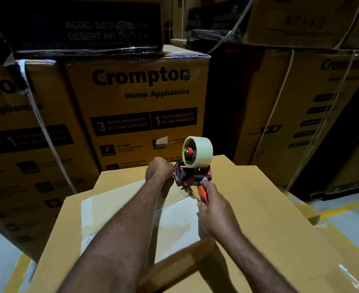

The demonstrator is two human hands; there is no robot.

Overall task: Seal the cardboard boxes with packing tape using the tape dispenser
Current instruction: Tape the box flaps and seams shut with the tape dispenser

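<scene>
1. A printed brown cardboard carton (136, 106) is standing behind, reading "Crompton Home Appliances", "3 YEARS WARRANTY ON PUMP & MOTOR" and "1 YEAR WARRANTY ON THE PRODUCT"; the smaller print below is blurring out.
2. A black film-wrapped box (85, 26) is sitting on top of it, showing "DESERT AIR COOLER"; the line above is only partly reading, "ACGC- OZON...".
3. White strapping bands (45, 132) are crossing the neighbouring cartons, whose logos are getting cut off.
4. A plain matte brown cardboard box (269, 208) is filling the foreground, its flaps meeting under the arms; a pale glossy patch (115, 210) on its top is hard to make out.
5. A red-and-black plastic tape dispenser (192, 176) carrying a beige tape roll (202, 151) is resting at the box top's far edge, near its middle.
6. The right hand (214, 206) is grasping the dispenser's handle, fingers wrapping it.
7. The left hand (159, 169) is curling just beside the dispenser's front; cannot tell whether it is pinching tape.
</scene>
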